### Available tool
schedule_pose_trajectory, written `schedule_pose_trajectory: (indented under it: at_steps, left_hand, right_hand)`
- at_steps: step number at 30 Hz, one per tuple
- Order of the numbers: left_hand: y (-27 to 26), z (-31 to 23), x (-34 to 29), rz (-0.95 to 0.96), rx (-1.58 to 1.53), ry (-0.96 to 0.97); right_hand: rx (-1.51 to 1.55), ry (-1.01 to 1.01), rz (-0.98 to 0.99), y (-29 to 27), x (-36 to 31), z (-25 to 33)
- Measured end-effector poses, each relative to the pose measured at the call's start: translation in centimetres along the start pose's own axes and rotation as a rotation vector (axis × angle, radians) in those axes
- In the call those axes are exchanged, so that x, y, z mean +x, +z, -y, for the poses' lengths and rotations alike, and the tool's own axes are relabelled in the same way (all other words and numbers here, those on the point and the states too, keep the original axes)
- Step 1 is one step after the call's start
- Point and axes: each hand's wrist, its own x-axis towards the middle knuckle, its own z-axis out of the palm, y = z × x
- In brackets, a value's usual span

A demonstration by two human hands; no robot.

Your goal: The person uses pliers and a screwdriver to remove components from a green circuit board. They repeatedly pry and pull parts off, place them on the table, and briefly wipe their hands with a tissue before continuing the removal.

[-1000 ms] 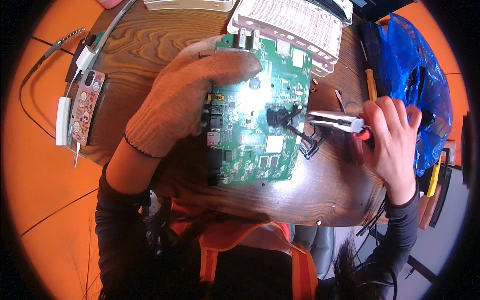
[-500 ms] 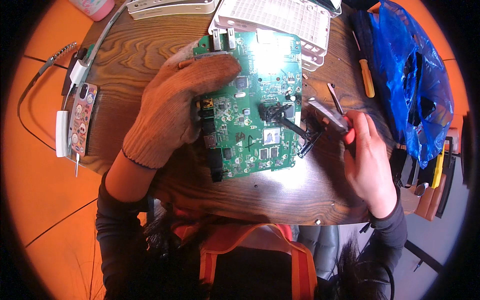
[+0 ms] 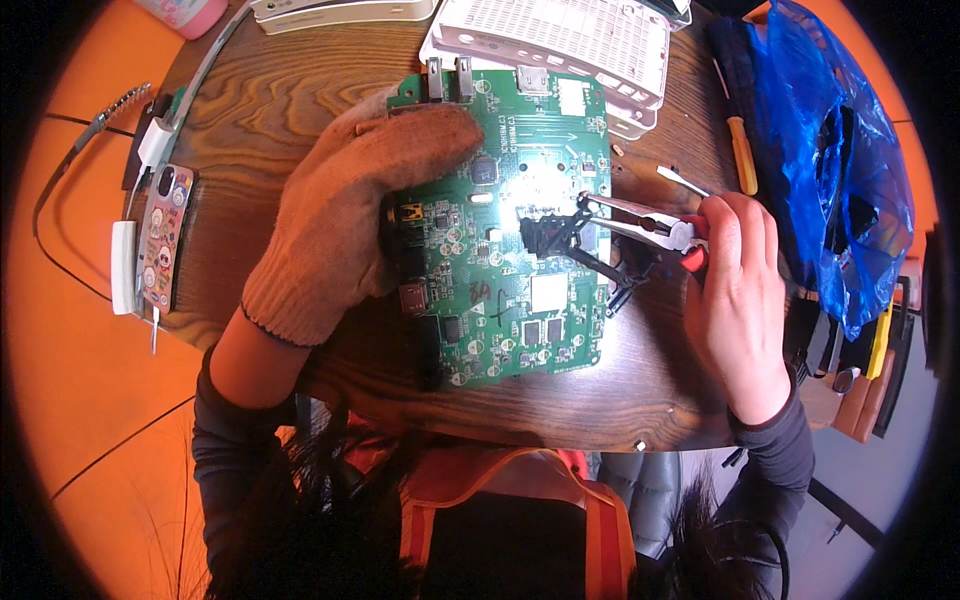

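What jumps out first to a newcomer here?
The green circuit board near centre, lit by white glare and held by the gloved left hand. Red-handled pliers in the bare right hand point over the board's right side. A blue plastic bag stands out far right.

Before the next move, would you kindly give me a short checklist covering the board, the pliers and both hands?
1. Green circuit board held: ok; the left hand has it by its left side, thumb on top.
2. Pliers in hand: ok; the right hand grips the red handles.
3. Jaws closed firmly on the black plastic piece: cannot tell; the tips are at it, but their contact is unclear.
4. Both hands gloved: not ok; the left wears a glove, the right is bare.
5. Yellow-handled screwdriver clear of the board: ok; it lies apart, near the blue bag.
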Motion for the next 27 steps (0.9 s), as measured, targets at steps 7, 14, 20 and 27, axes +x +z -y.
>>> schedule_pose_trajectory:
  at_steps: [7, 14, 20, 27]
  left_hand:
    - [0.0, -0.8, -0.4, 0.024, -0.5, -0.239]
    - [-0.7, 0.1, 0.1, 0.273, -0.021, -0.253]
    - [0.7, -1.7, -0.3, 0.295, 0.625, -0.199]
    - [0.4, -2.4, -0.8, -0.056, 0.228, 0.041]
  right_hand:
    - [-0.091, -0.107, 0.023, -0.9, -0.1, -0.5]
    - [-0.35, -0.498, -0.345, -1.4, 1.0, -0.4]
    - [-0.692, -0.585, -0.226, -2.4, 0.8, 1.9]
    - [0.464, 0.038, 0.634, -3.6, 0.3, 0.2]
